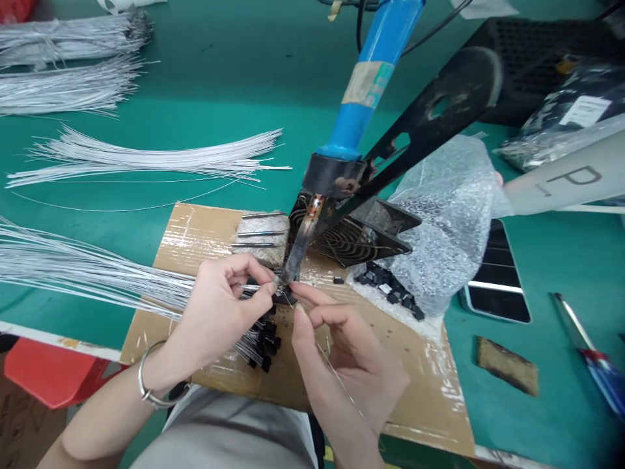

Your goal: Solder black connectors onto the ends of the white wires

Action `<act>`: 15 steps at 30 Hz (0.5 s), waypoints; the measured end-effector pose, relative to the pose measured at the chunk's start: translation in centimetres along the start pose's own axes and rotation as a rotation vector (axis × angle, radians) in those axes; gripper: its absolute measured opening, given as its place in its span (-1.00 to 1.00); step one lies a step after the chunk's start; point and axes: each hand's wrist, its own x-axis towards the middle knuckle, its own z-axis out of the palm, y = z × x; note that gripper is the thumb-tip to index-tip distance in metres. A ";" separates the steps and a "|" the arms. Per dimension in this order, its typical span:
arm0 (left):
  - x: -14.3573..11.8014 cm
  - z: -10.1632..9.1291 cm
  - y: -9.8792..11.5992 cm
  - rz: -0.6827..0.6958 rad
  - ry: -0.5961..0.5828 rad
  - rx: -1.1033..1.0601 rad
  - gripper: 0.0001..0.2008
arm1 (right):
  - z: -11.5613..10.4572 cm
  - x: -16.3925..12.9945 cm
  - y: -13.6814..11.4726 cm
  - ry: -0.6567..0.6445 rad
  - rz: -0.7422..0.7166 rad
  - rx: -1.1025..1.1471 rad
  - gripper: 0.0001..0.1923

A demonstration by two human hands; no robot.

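Over green table [205, 117], beside soldering iron [354, 124]: apparently pinched white wire [122, 277] (left fingers [264, 294]), thin wire [336, 376] (right fingers [301, 320]); likely needed steady feeding.

The table [571, 260] is green, and I can see a brown sheet of cardboard [415, 391] on it with shiny white streaks. The wires [88, 264] are silvery white, and the little caps [266, 342] are black. The fat stick [351, 124] is bright blue with a tan and green sticker [368, 83], and its holder [420, 117] is black. The fan [354, 249] has dark rings inside rings. The bubble wrap [434, 208] is clear and silvery, all dotted. The phone [498, 264] is dark with a white stripe. The pen [605, 378] is blue with a red ring. The bracelet [142, 378] is silver.
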 end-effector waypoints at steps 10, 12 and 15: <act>0.1 0.0 0.1 0.004 0.005 -0.001 -0.89 | -0.1 0.0 -0.5 0.021 -0.013 -0.005 -0.83; 0.1 0.1 0.1 0.004 0.000 0.003 -0.90 | -0.1 0.1 -0.5 0.023 -0.005 -0.031 -0.82; 0.1 0.2 0.0 0.016 -0.012 -0.001 -0.91 | -0.3 0.1 -0.4 0.019 0.032 -0.057 -0.81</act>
